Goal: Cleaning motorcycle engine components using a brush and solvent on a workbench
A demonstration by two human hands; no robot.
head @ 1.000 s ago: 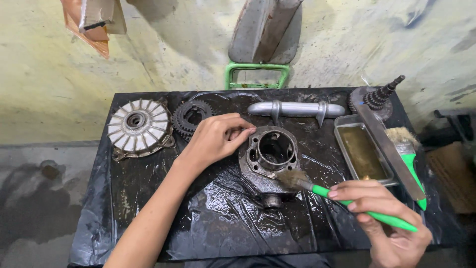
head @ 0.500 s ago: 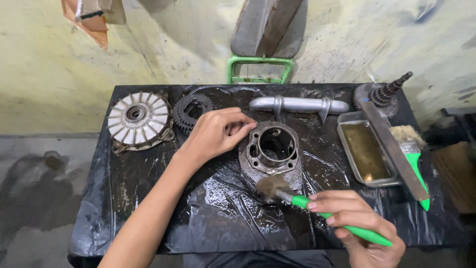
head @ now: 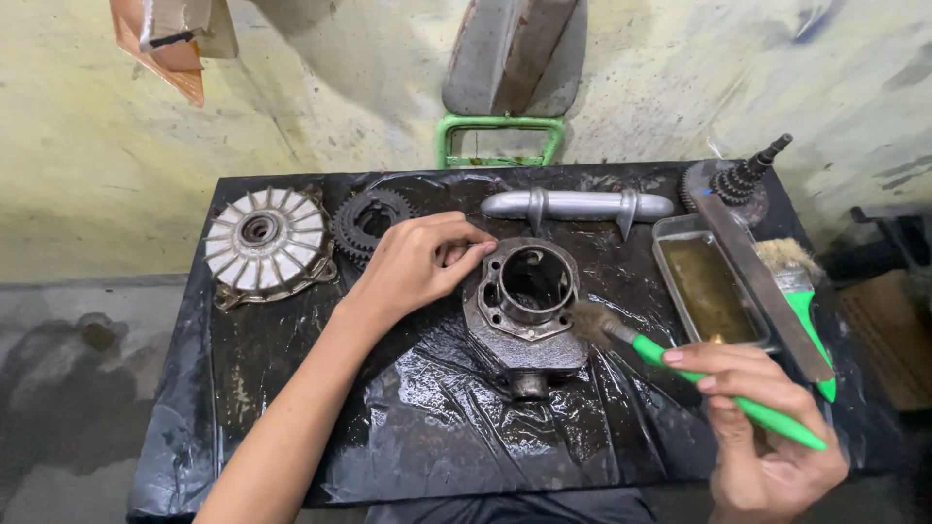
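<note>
A grey metal engine cylinder [head: 527,311] with a round bore stands in the middle of a black plastic-covered table [head: 417,427]. My left hand [head: 419,262] rests its fingertips against the cylinder's left upper edge, steadying it. My right hand [head: 767,437] grips the green handle of a paintbrush [head: 680,364], whose bristles touch the cylinder's right side.
A finned round metal cover [head: 267,243] and a dark gear [head: 371,221] lie at the left rear. A grey metal handle bar [head: 578,206] lies behind the cylinder. At the right stand a metal tray [head: 670,291] of brownish liquid, a long flat bar, a second green brush [head: 801,291] and a stepped gear shaft [head: 743,180].
The brush has shifted from the cylinder's lower front edge to its right side. My left hand has stayed on the cylinder's left edge.
</note>
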